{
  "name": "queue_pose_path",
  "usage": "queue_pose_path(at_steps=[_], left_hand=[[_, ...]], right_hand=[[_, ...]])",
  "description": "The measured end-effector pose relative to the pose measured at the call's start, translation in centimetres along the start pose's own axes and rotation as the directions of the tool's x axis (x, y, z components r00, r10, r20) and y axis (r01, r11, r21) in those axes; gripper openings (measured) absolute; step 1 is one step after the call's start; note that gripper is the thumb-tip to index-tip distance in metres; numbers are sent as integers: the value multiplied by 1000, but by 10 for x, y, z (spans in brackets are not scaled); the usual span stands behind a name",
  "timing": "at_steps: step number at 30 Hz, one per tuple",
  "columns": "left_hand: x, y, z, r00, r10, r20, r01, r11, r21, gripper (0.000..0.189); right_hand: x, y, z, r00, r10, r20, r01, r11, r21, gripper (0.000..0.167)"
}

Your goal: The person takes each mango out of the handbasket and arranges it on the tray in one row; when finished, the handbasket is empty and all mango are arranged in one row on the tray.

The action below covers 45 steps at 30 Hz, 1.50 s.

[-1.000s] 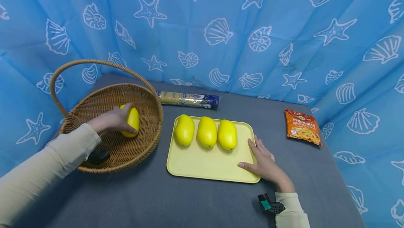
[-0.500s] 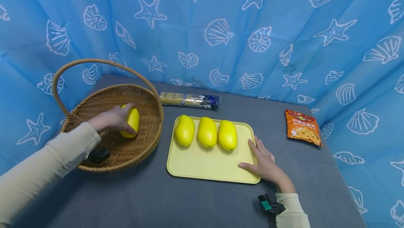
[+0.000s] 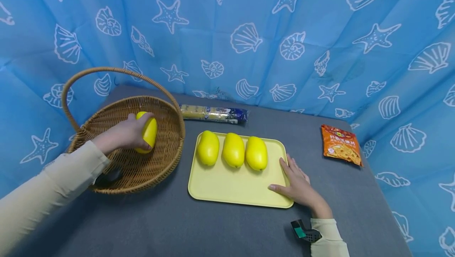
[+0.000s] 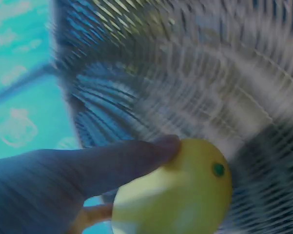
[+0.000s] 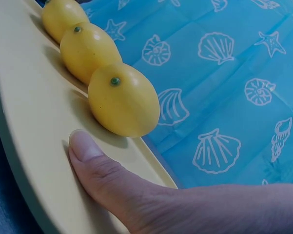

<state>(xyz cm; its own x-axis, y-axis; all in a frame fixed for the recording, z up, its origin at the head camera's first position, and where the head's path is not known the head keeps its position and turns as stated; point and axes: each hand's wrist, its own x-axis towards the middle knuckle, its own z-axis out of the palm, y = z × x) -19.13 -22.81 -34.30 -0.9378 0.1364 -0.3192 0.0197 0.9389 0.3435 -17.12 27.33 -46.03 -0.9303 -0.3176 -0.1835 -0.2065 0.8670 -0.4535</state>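
My left hand (image 3: 128, 132) reaches into a brown wicker basket (image 3: 166, 124) and grips a yellow mango (image 3: 151, 133). In the left wrist view the thumb lies across the top of that mango (image 4: 185, 195), whose green stem end shows; the wicker around it is blurred. Three more yellow mangoes (image 3: 233, 150) sit in a row along the back of a pale yellow tray (image 3: 227, 188). My right hand (image 3: 298, 184) rests at the tray's right edge, fingers spread, thumb over the tray floor. In the right wrist view the thumb points toward the nearest mango (image 5: 124, 100).
A long packet with a blue end (image 3: 217, 114) lies behind the tray, beside the basket. An orange snack bag (image 3: 341, 144) lies at the right of the grey table (image 3: 199, 229). The basket's tall handle (image 3: 117, 70) arches up before a blue shell-patterned curtain (image 3: 227, 43).
My left hand has shifted slightly up with the mango, and more of the mango's top shows now. The right hand, the tray and its mangoes have stayed put.
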Motion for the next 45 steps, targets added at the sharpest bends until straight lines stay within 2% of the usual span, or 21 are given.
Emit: queue_pose_path(at_steps=[5, 9, 13, 16, 19, 23, 26, 27, 29, 31, 37, 41, 45], left_hand=[[-29, 22, -10, 994, 48, -98, -42, 997, 63, 100], [-58, 44, -21, 981, 93, -171, -80, 993, 81, 99], [-88, 67, -26, 953, 152, -262, -143, 988, 56, 98], [-105, 83, -24, 924, 208, -320, -209, 977, 32, 98], [-116, 99, -16, 903, 252, -347, -266, 964, 8, 98], [-120, 118, -1, 875, 307, -375, -338, 941, -18, 102], [-117, 132, 10, 860, 333, -387, -379, 924, -46, 105], [-115, 137, 13, 859, 337, -386, -388, 920, -62, 105], [-108, 146, 19, 865, 340, -369, -401, 911, -98, 103], [-99, 154, 25, 877, 343, -336, -407, 903, -141, 101], [-65, 173, 39, 903, 353, -247, -407, 886, -223, 98], [-36, 184, 48, 915, 351, -201, -396, 879, -266, 99], [-4, 198, 63, 919, 368, -143, -394, 876, -278, 100]], right_hand=[[0, -1, 0, 1000, 3, 2, -3, 1000, 9, 104], [0, 0, 1, 1000, 5, 5, -5, 1000, 8, 105], [1, 1, 1, 1000, 5, 10, -6, 1000, 6, 105], [1, 1, 0, 1000, 11, 10, -11, 1000, 3, 105], [1, 3, 0, 1000, 11, 1, -11, 1000, -1, 105], [0, 3, 2, 1000, 4, -3, -4, 1000, 10, 105], [0, 3, 4, 1000, -7, -6, 7, 1000, 20, 105], [0, 3, 4, 1000, -9, -9, 9, 1000, 22, 105], [1, 4, 4, 1000, -11, -22, 11, 1000, 20, 105], [1, 5, 4, 999, -14, -37, 15, 1000, 20, 106], [2, 6, 5, 999, -5, -38, 7, 999, 43, 113], [2, 6, 5, 999, 21, -40, -19, 998, 55, 117], [1, 6, 5, 998, 17, -54, -13, 998, 66, 118]])
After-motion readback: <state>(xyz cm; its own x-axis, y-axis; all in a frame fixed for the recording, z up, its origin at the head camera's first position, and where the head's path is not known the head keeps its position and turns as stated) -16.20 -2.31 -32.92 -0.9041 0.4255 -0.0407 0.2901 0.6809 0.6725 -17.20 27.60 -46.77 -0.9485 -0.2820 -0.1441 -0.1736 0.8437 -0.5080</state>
